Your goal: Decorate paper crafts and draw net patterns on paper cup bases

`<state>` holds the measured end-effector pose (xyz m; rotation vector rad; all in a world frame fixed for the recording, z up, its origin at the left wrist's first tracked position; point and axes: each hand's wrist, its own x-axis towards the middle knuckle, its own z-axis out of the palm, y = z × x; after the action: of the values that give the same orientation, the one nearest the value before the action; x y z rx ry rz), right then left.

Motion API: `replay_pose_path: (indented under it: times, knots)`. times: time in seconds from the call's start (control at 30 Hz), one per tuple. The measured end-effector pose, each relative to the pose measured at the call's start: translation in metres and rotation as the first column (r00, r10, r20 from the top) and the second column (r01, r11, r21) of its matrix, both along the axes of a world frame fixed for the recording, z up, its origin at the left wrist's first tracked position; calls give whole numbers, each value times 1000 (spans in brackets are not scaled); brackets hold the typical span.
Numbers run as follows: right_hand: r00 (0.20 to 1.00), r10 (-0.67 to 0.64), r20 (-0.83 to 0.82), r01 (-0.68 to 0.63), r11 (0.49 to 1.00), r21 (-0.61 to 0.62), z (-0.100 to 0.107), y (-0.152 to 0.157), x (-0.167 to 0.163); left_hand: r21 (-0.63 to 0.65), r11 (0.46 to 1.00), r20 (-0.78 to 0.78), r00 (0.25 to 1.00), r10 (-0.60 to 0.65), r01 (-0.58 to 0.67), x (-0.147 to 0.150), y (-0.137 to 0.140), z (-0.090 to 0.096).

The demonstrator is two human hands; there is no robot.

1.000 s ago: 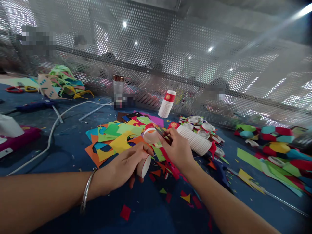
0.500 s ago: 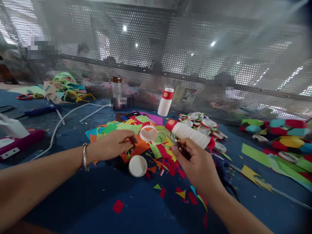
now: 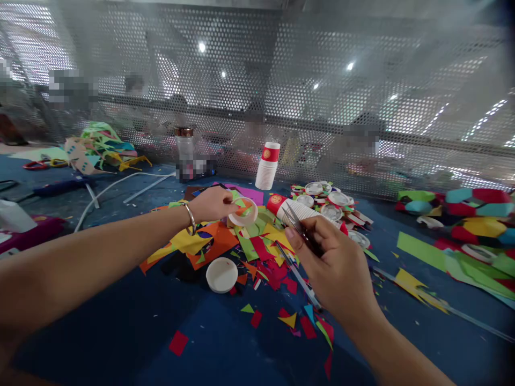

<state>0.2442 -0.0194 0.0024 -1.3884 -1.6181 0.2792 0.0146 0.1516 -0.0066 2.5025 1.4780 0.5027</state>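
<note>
My left hand (image 3: 215, 203), with a silver bangle at the wrist, reaches over the coloured paper pile. Its thumb and fingers are closed on the edge of a white ring cut from a paper cup (image 3: 246, 219), with paper showing through it. In my right hand (image 3: 336, 262) are metal scissors (image 3: 296, 221), blades pointing up and left, handles mostly hidden by the fingers. A white cut-off cup bottom (image 3: 221, 275) lies nearer me. Below the scissors, a slim pen-like stick (image 3: 300, 279) rests among the scraps.
A stack of paper cups (image 3: 266, 169) stands at the back; another stack (image 3: 277, 205) lies behind my right hand. Several cut cup pieces (image 3: 332, 213) are heaped beside it. A jar (image 3: 184, 145) stands near the mesh panel. At left are a glue gun (image 3: 56, 185) and a white cable (image 3: 94, 206).
My left hand has moved up and right onto the cup ring and now grips it. The scissors have been raised, and their blades show clearly. The view has shifted slightly.
</note>
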Motion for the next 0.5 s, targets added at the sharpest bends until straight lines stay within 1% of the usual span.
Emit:
replay_pose_path:
  times: [0.13,0.27,0.37,0.5]
  knots:
    - [1000,2,-3,-2,1000,14,2,0,0,57,994,24,996,90,-91,15,23,2]
    - [1000,-9,14,8,1000,23,2,0,0,111,980,48,985,163,-168,38,46,5]
    - [999,-29,38,27,999,40,2,1,3,136,976,60,984,165,-172,60,53,7]
    - [994,-88,67,83,994,77,5,5,12,160,980,73,991,111,-121,87,49,5]
